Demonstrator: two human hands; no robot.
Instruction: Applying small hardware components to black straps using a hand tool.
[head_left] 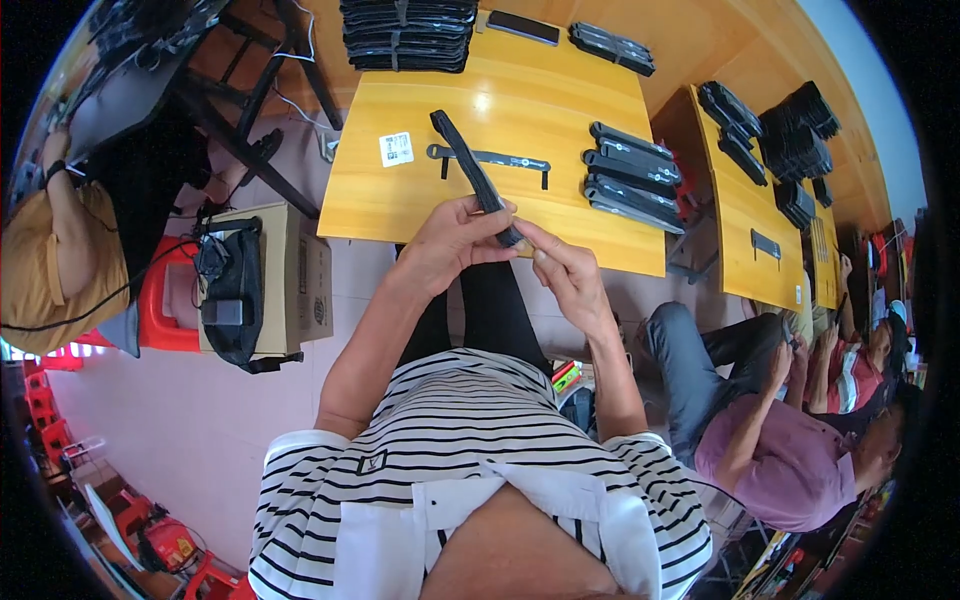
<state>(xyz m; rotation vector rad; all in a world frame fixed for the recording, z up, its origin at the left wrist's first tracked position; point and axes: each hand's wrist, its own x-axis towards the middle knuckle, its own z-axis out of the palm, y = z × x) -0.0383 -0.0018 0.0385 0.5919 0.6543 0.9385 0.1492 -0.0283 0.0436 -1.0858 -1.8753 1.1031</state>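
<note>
Over the near edge of the yellow table (380,205), both my hands are at a long black strap (468,165), apparently folded or layered. My left hand (450,243) is closed around its near part, with the far end sticking out over the table. The fingertips of my right hand (572,278) pinch the near end, where a small pale bit shows that I cannot make out. Beyond my hands a flat black strap (515,160) with light printing lies crosswise, two short dark tabs pointing toward me. Left of it is a white printed label (396,149).
Several black straps (635,165) are piled at the table's right side. A tall strap stack (408,40), a dark flat device (522,28) and a tied bundle (612,50) stand along the back. A cardboard box (290,285) is left; co-workers (780,460) sit right, another left.
</note>
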